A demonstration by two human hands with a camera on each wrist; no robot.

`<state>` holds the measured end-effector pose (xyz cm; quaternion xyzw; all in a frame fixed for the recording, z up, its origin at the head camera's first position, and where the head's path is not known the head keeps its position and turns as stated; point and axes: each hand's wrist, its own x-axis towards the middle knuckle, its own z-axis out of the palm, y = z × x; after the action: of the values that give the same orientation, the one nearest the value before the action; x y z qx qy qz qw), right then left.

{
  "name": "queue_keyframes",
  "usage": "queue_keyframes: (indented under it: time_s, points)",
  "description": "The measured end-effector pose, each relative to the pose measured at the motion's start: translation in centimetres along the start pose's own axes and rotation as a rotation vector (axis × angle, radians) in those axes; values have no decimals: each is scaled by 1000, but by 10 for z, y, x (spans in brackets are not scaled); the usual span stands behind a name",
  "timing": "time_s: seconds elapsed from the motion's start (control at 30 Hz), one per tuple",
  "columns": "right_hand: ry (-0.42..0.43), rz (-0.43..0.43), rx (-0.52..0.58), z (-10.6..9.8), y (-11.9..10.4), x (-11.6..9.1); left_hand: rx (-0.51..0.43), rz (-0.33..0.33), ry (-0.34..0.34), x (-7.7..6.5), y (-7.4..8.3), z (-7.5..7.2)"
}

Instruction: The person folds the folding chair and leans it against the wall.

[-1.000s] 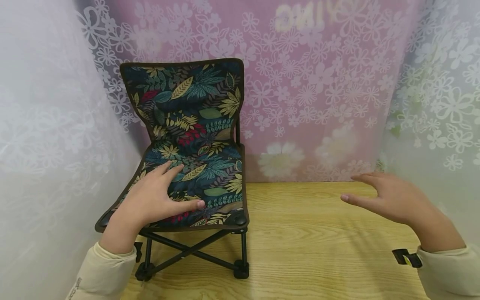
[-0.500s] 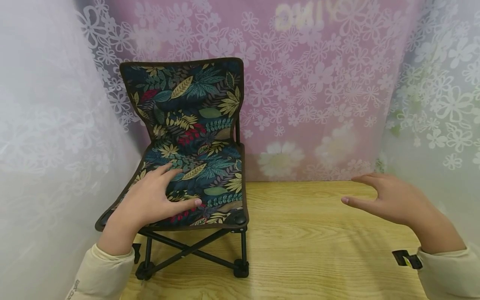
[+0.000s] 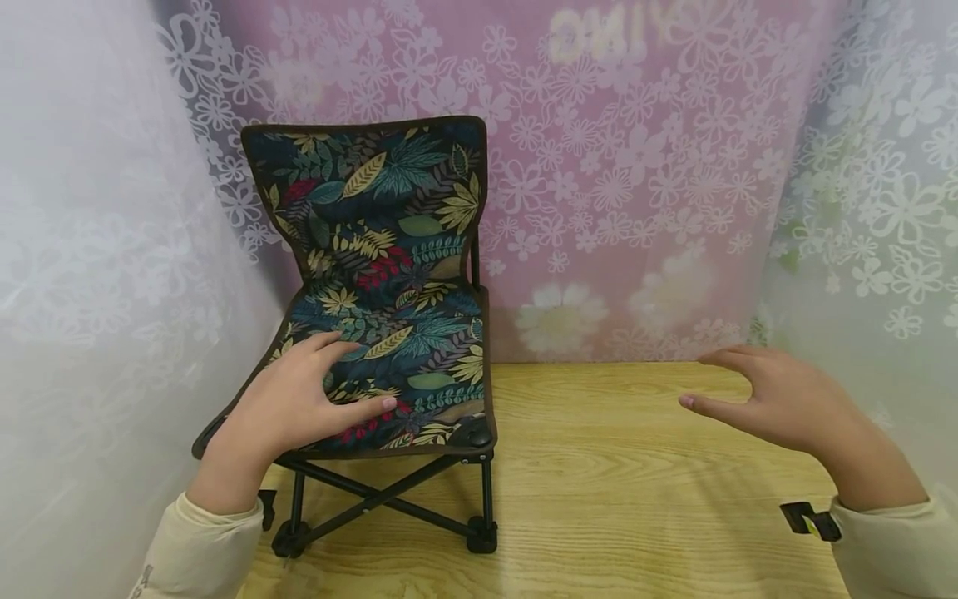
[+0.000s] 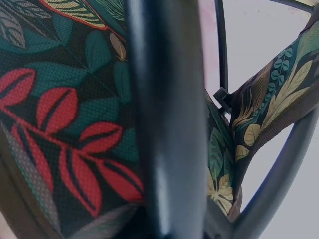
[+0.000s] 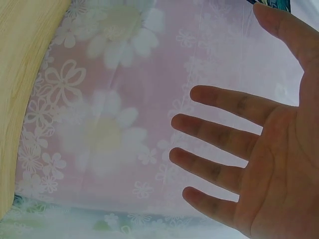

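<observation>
A folding chair with dark leaf-print fabric and a black tube frame stands unfolded on the left side of the head view. In front of its seat, as the head camera sees it, is my left hand, thumb and fingers spread and holding nothing; whether it touches the fabric I cannot tell. The left wrist view is filled by the leaf-print fabric and a blurred dark tube close to the lens. My right hand hovers above the floor to the right, fingers extended. In the right wrist view its palm and separated fingers show, holding nothing.
Behind the chair hangs a pink curtain with white flowers. Whitish translucent sheets hang at the left and right. The floor is light wood-look boarding, spreading right of the chair.
My left hand has shifted slightly down and left, its fingertips drawing back a little. My right hand has hardly moved, and the chair stays in place.
</observation>
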<state>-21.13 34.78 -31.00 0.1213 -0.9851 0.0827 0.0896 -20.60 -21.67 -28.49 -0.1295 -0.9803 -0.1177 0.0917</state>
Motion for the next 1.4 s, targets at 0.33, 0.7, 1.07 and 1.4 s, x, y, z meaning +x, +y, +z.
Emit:
queue_keyframes:
  time_s: [0.33, 0.7, 1.07, 1.4]
  points:
    - [31, -29, -21, 0, -6, 1, -11, 2, 17, -5, -7, 0]
    - [53, -30, -20, 2, -9, 2, -45, 26, 62, -11, -14, -2]
    - [96, -48, -26, 4, -15, 0, -56, 19, 60, -16, -18, -1]
    - [122, -55, -19, 6, -15, 3, -70, 22, 81, -19, -21, -2]
